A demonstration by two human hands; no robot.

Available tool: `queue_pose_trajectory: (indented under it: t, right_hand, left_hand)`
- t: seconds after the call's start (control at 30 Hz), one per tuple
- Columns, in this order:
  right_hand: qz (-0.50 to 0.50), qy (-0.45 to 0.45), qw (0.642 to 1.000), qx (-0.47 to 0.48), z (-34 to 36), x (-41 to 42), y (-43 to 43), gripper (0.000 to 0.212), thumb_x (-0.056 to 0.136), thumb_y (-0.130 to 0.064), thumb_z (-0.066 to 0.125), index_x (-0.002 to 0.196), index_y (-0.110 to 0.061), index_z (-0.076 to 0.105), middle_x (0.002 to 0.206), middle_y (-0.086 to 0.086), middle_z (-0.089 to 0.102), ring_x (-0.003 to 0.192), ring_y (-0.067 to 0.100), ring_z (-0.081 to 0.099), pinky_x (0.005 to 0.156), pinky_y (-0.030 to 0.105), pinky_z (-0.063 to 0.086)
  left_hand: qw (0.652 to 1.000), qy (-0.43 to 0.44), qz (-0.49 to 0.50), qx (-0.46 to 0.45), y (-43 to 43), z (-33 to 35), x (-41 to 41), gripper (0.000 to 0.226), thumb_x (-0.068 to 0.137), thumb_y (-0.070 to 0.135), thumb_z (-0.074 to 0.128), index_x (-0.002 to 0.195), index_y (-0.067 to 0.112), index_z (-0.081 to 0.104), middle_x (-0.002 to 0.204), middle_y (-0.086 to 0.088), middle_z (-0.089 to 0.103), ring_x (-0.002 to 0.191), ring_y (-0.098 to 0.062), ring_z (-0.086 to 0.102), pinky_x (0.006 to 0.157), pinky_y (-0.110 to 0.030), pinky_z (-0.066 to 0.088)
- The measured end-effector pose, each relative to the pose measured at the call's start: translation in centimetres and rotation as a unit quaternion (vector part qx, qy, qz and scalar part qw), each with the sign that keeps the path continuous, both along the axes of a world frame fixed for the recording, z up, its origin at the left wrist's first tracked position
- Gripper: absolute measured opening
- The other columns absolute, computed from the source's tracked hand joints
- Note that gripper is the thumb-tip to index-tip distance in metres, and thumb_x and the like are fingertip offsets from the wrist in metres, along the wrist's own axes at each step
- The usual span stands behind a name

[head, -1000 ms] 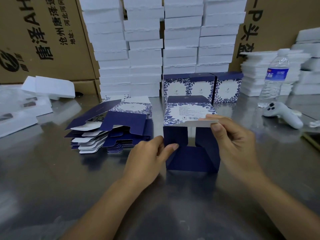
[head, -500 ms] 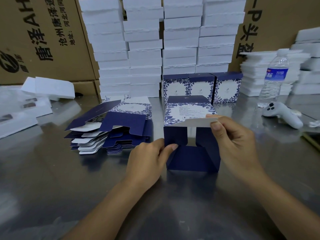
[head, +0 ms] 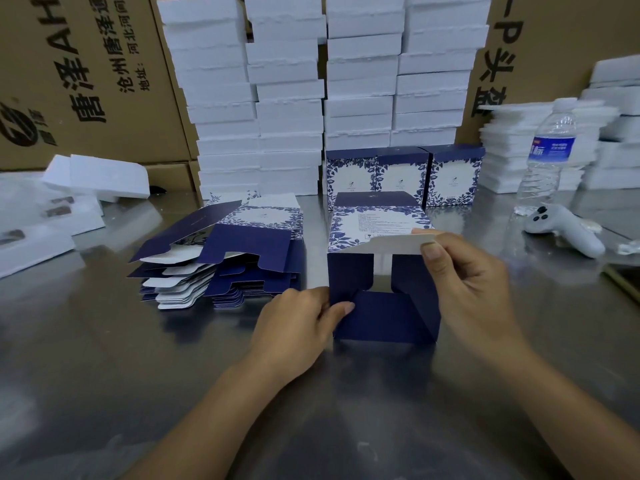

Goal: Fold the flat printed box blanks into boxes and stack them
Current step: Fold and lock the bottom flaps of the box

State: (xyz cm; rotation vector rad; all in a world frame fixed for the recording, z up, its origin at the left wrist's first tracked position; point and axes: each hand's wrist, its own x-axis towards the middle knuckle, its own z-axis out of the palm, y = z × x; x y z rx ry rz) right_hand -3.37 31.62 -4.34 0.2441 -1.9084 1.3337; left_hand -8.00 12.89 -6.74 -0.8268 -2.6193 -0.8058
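A half-folded navy and white floral box point(head: 381, 271) lies on its side on the steel table point(head: 104, 358), its open end with navy flaps facing me. My left hand point(head: 298, 323) grips the box's lower left edge, thumb on a navy flap. My right hand point(head: 474, 292) pinches the white top flap at its right end. A pile of flat printed blanks point(head: 221, 261) lies to the left of the box. Three finished boxes point(head: 405, 176) stand in a row just behind it.
Tall stacks of white foam blocks point(head: 311, 91) and brown cartons point(head: 79, 81) line the back. More foam point(head: 540, 147) piles up at the right, with a water bottle point(head: 547, 157) and a white controller point(head: 564, 230) in front. Loose foam pieces point(head: 97, 178) lie at the left.
Almost nothing has moved. Both hands keep the same hold on the box; the white top flap has tipped slightly.
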Motion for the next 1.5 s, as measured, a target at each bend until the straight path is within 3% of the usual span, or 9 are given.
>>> queue_pose_trajectory:
  t: [0.23, 0.37, 0.7, 0.93, 1.03, 1.1, 1.3, 1.43, 1.5]
  right_hand:
    - [-0.007, 0.001, 1.0, 0.002, -0.1, -0.1, 0.2, 0.049, 0.082, -0.052, 0.048, 0.095, -0.011, 0.07, 0.098, 0.006, 0.069, 0.095, 0.014, 0.06, 0.085, 0.03, 0.044]
    - [-0.004, 0.0, 1.0, -0.008, -0.1, -0.1, 0.1, 0.042, 0.083, -0.051, 0.049, 0.094, -0.016, 0.069, 0.096, 0.003, 0.068, 0.093, 0.011, 0.059, 0.084, 0.028, 0.043]
    - [-0.005, -0.012, 1.0, 0.002, 0.2, 0.2, 0.1, 0.042, 0.084, -0.043, 0.049, 0.095, -0.009, 0.07, 0.093, 0.001, 0.065, 0.088, 0.007, 0.055, 0.08, 0.024, 0.039]
    - [0.004, -0.01, 1.0, 0.007, 0.3, 0.3, 0.3, 0.043, 0.083, -0.047, 0.048, 0.095, -0.012, 0.07, 0.093, 0.001, 0.066, 0.088, 0.006, 0.055, 0.08, 0.023, 0.039]
    - [-0.002, 0.016, 1.0, 0.006, 0.2, 0.3, 0.3, 0.021, 0.086, -0.041, 0.053, 0.083, -0.024, 0.065, 0.081, -0.016, 0.062, 0.078, -0.007, 0.052, 0.073, 0.014, 0.038]
    - [-0.01, 0.049, 0.999, 0.012, 0.1, 0.4, 0.1, 0.025, 0.089, -0.047, 0.055, 0.069, -0.032, 0.058, 0.065, -0.026, 0.057, 0.068, -0.012, 0.052, 0.065, 0.006, 0.036]
    - [-0.004, 0.079, 0.997, -0.001, 0.4, 0.6, 0.0, 0.042, 0.086, -0.057, 0.041, 0.074, -0.019, 0.057, 0.062, -0.033, 0.054, 0.063, -0.016, 0.049, 0.06, 0.002, 0.034]
    - [-0.008, 0.085, 0.996, 0.0, 0.6, 0.8, -0.1, 0.029, 0.085, -0.055, 0.042, 0.066, -0.036, 0.049, 0.061, -0.031, 0.055, 0.06, -0.014, 0.05, 0.057, 0.001, 0.034]
    - [-0.004, 0.084, 0.996, 0.004, 0.5, 0.8, -0.3, 0.029, 0.086, -0.06, 0.041, 0.072, -0.037, 0.052, 0.067, -0.029, 0.058, 0.065, -0.012, 0.052, 0.061, 0.003, 0.035]
  left_hand:
    - [0.998, -0.056, -0.005, 0.001, -0.2, -0.1, -0.5, 0.044, 0.088, 0.051, 0.053, 0.066, 0.014, 0.046, 0.056, 0.003, 0.046, 0.055, -0.016, 0.044, 0.053, -0.03, 0.029]
    - [0.997, -0.061, 0.009, -0.053, -0.2, -0.5, -0.5, 0.041, 0.088, 0.053, 0.054, 0.066, 0.018, 0.054, 0.059, 0.003, 0.054, 0.059, -0.016, 0.051, 0.054, -0.03, 0.034]
    - [0.997, -0.082, 0.016, -0.004, 0.0, -0.8, -0.6, 0.039, 0.087, 0.047, 0.059, 0.063, 0.016, 0.058, 0.048, 0.006, 0.048, 0.051, -0.009, 0.046, 0.051, -0.028, 0.034]
    - [0.992, -0.065, 0.012, -0.106, -0.8, 0.0, -0.7, 0.037, 0.085, 0.052, 0.06, 0.061, 0.026, 0.049, 0.056, 0.008, 0.049, 0.055, -0.004, 0.046, 0.047, -0.022, 0.027]
    - [0.993, -0.054, -0.011, -0.104, -1.0, 0.1, -0.8, 0.033, 0.086, 0.049, 0.061, 0.064, 0.026, 0.052, 0.057, 0.008, 0.052, 0.053, -0.004, 0.045, 0.049, -0.022, 0.028]
    - [0.994, -0.043, -0.03, -0.098, -1.1, 0.0, -0.9, 0.032, 0.086, 0.047, 0.061, 0.064, 0.027, 0.052, 0.057, 0.008, 0.053, 0.052, -0.004, 0.045, 0.05, -0.022, 0.029]
    - [0.994, -0.052, -0.079, -0.054, -1.5, -0.3, -1.1, 0.035, 0.079, 0.052, 0.064, 0.057, 0.029, 0.05, 0.055, 0.014, 0.051, 0.053, -0.004, 0.046, 0.048, -0.017, 0.027]
    - [0.989, -0.053, -0.1, 0.092, -1.4, 0.1, -1.1, 0.041, 0.069, 0.071, 0.058, 0.065, 0.03, 0.052, 0.06, 0.009, 0.051, 0.052, -0.002, 0.042, 0.051, -0.017, 0.033]
    - [0.981, -0.02, -0.095, 0.166, -1.1, 0.4, -0.9, 0.037, 0.076, 0.064, 0.057, 0.061, 0.031, 0.05, 0.057, 0.009, 0.048, 0.052, -0.002, 0.041, 0.051, -0.014, 0.033]
